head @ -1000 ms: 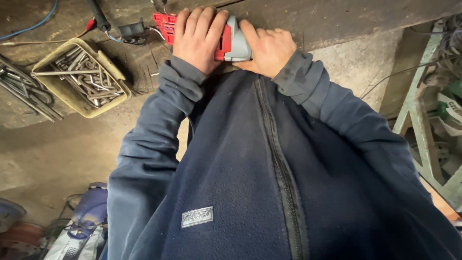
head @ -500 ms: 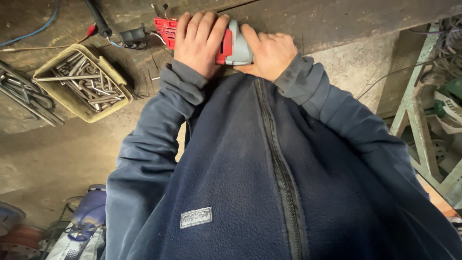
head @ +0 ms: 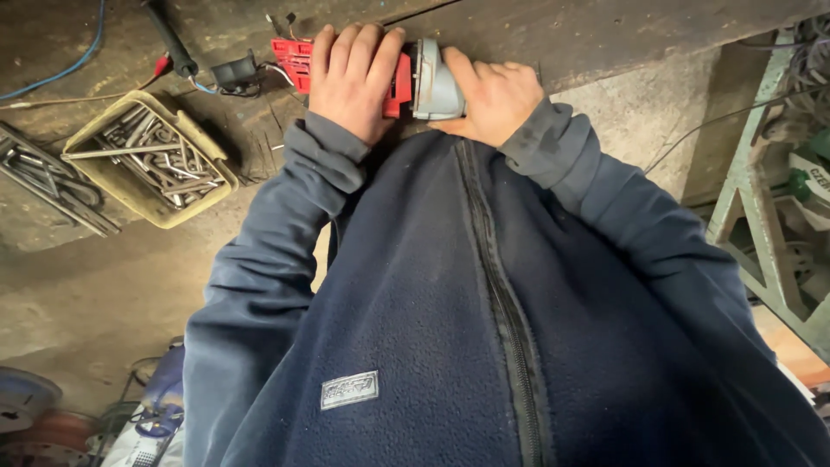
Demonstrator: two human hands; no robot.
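Note:
A red and grey power-tool body (head: 421,79) lies on the edge of a dark wooden workbench (head: 588,30). My left hand (head: 353,79) lies over its red part, fingers wrapped across the top. My right hand (head: 493,99) grips the round grey end from the right side. Thin wires run off the red part toward a small black block (head: 233,71). My dark blue fleece jacket (head: 450,303) fills the lower frame and hides whatever is below the bench edge.
A yellow tray (head: 108,177) holding several hex keys and metal rods sits on the bench at left, with more metal tools (head: 39,182) beside it. A blue cable (head: 82,56) crosses the top left. A green metal frame (head: 761,225) stands at right. Clutter lies on the floor, bottom left.
The view has shifted slightly; both hands stay on the tool. My right hand has slid closer around the grey end.

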